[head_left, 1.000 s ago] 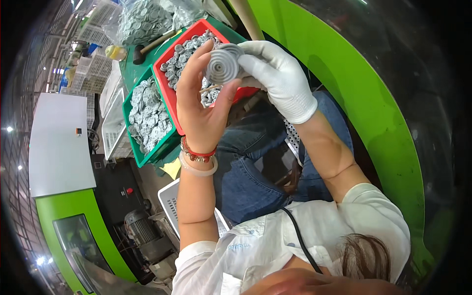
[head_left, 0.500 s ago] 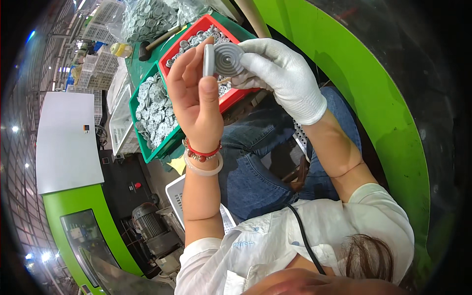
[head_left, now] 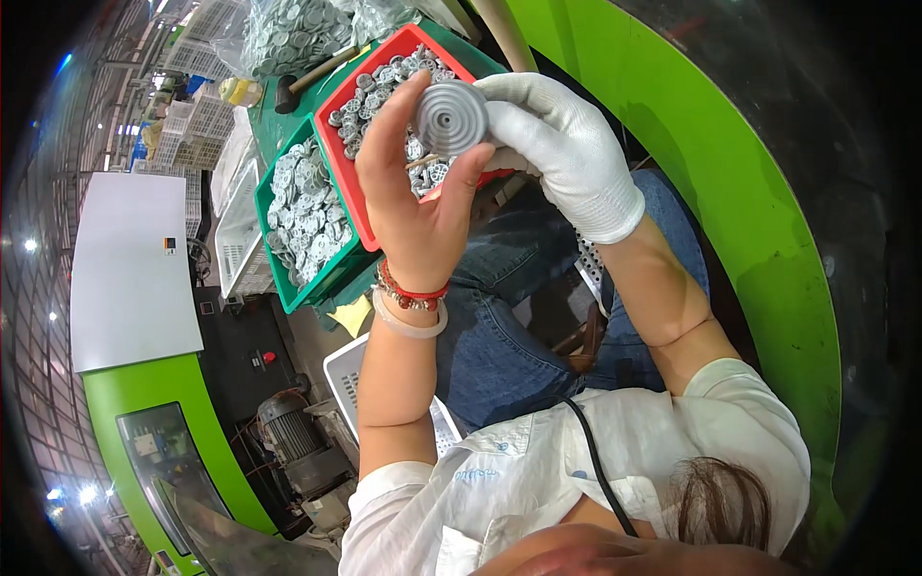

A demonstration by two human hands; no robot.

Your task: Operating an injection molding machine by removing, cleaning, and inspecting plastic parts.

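Left hand [head_left: 413,206]: bare, raised palm-up above the lap; fingers curled loosely around the near edge of a grey ribbed disc [head_left: 451,117], thumb and forefinger touching its rim; a red bead bracelet [head_left: 408,288] and a pale bangle [head_left: 408,322] sit on the wrist. Right hand [head_left: 562,154]: in a white knit glove; fingers closed on the far side of the same disc, so the part is gripped between both hands; its concentric ringed face is turned toward the camera. The disc is held in the air, directly over the red bin [head_left: 384,115].

Red bin: filled with small grey round parts of like kind; partly hidden behind both hands. Green bin [head_left: 298,206]: just beside the red one on the person's left, touching it; likewise loaded with grey parts. A clear bag of grey parts [head_left: 298,29] lies beyond the bins; a dark-headed mallet [head_left: 312,75] rests near it.

Below the hands: the person's knees in blue jeans [head_left: 509,307]; a white perforated crate [head_left: 360,384] near the left elbow. A green machine housing [head_left: 730,192] curves along the person's right; a white panel [head_left: 125,269] stands well apart on the left.
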